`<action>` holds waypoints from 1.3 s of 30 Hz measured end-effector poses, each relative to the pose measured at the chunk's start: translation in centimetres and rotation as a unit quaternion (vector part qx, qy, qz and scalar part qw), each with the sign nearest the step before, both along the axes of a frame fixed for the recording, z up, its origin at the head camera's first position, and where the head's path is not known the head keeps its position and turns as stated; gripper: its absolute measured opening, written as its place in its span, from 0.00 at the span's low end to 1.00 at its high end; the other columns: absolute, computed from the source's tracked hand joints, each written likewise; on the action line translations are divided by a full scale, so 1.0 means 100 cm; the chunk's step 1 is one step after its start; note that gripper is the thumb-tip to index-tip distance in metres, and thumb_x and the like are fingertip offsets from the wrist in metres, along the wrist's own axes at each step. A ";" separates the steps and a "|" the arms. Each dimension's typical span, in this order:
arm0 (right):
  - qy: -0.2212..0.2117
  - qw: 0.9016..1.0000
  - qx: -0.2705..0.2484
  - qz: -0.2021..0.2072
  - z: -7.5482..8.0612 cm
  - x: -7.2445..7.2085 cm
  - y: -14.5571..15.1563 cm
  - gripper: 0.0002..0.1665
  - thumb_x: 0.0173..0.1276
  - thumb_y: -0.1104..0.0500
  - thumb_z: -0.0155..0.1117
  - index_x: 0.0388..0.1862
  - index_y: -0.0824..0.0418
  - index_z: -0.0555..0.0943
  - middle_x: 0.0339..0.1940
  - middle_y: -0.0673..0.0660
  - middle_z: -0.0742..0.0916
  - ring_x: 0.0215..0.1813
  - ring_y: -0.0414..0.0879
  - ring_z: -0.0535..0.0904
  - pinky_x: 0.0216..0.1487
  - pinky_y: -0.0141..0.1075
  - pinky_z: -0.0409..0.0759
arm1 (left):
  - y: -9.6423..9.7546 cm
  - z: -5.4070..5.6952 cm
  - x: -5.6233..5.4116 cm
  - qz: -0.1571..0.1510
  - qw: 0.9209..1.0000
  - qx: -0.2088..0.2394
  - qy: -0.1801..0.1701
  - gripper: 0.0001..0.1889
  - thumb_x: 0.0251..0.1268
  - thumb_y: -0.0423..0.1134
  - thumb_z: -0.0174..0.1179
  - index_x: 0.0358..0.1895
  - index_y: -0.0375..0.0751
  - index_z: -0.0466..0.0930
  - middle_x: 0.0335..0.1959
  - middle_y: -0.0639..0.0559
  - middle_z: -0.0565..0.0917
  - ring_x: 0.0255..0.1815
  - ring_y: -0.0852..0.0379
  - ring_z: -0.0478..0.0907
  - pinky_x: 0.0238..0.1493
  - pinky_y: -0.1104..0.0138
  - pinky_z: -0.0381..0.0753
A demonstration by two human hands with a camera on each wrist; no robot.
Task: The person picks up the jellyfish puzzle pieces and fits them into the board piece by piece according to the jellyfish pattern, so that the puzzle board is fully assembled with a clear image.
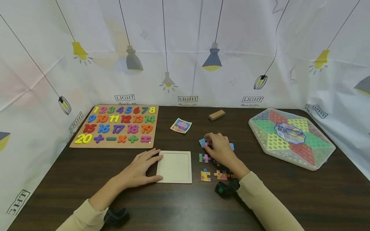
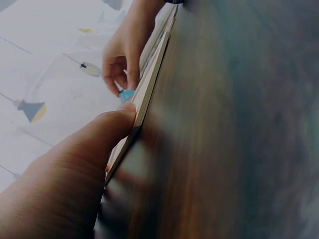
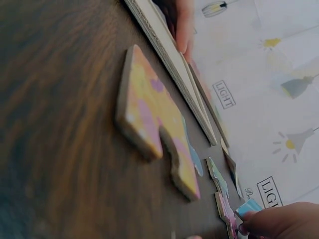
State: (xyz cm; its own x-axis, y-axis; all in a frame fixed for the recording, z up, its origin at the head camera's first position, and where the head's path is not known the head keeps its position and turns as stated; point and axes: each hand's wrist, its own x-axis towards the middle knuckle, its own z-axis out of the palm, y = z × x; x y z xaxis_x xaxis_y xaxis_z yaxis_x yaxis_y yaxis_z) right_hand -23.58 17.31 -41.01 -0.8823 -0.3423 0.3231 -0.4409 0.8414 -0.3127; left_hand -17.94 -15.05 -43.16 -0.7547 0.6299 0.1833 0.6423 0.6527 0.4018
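My left hand (image 1: 138, 169) rests along the left side of a square wooden puzzle tray (image 1: 174, 166), fingers spread, thumb by the near corner. In the left wrist view its thumb (image 2: 122, 117) lies on the tray's edge. Right of the tray, my right hand (image 1: 222, 150) pinches a blue jigsaw piece (image 1: 203, 142) between thumb and fingertips. Around and below that hand lie several more jigsaw pieces: a green and pink one (image 1: 205, 158), a yellow one (image 1: 205, 176) and a yellow-pink one (image 1: 221, 175). Some are partly hidden under the hand and wrist.
A number board (image 1: 115, 128) lies at the back left. Behind the tray is a small picture card (image 1: 181, 125), and farther right a small wooden block (image 1: 216, 115). A hexagonal checkers box (image 1: 292, 138) stands at the right. A printed cloth (image 1: 185, 64) hangs behind the table.
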 end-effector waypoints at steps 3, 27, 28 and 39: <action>0.011 1.000 -0.017 0.006 -0.001 0.000 0.000 0.16 0.59 0.60 0.65 0.46 0.63 0.77 0.31 0.53 0.84 0.35 0.48 0.73 0.42 0.48 0.66 | 0.002 0.000 0.001 0.004 1.000 -0.004 0.015 0.41 0.54 0.68 0.52 0.66 0.44 0.65 0.68 0.45 0.61 0.69 0.47 0.53 0.63 0.46 0.52; -0.011 0.987 -0.158 -0.008 0.003 0.008 -0.008 0.07 0.61 0.65 0.62 0.38 0.61 0.77 0.26 0.50 0.84 0.25 0.41 0.76 0.24 0.34 0.73 | 0.006 -0.002 0.003 -0.003 1.000 -0.030 0.009 0.55 0.42 0.77 0.52 0.70 0.43 0.56 0.71 0.45 0.53 0.71 0.49 0.48 0.65 0.46 0.46; -0.015 0.986 -0.164 -0.007 0.003 0.008 -0.009 0.06 0.61 0.64 0.62 0.38 0.61 0.77 0.25 0.50 0.83 0.25 0.41 0.76 0.24 0.34 0.73 | 0.006 -0.001 0.003 -0.007 1.000 -0.030 0.005 0.55 0.43 0.76 0.52 0.70 0.42 0.55 0.72 0.46 0.52 0.71 0.49 0.47 0.65 0.46 0.46; -0.058 0.977 -0.207 0.018 0.013 0.021 -0.024 0.07 0.60 0.63 0.64 0.37 0.60 0.78 0.24 0.47 0.84 0.25 0.39 0.76 0.27 0.33 0.74 | 0.005 0.004 0.003 -0.025 0.999 -0.020 -0.002 0.49 0.46 0.63 0.61 0.69 0.36 0.57 0.70 0.44 0.56 0.71 0.44 0.48 0.63 0.43 0.46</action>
State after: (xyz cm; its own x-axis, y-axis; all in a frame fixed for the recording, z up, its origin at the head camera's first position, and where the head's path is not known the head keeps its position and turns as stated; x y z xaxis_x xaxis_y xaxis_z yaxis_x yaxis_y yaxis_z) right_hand -21.47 14.88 -39.74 -0.9109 -0.2346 0.3393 -0.4092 0.6174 -0.6718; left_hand -17.67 -14.57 -42.78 -0.7234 0.6729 0.1548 0.6726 0.6360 0.3783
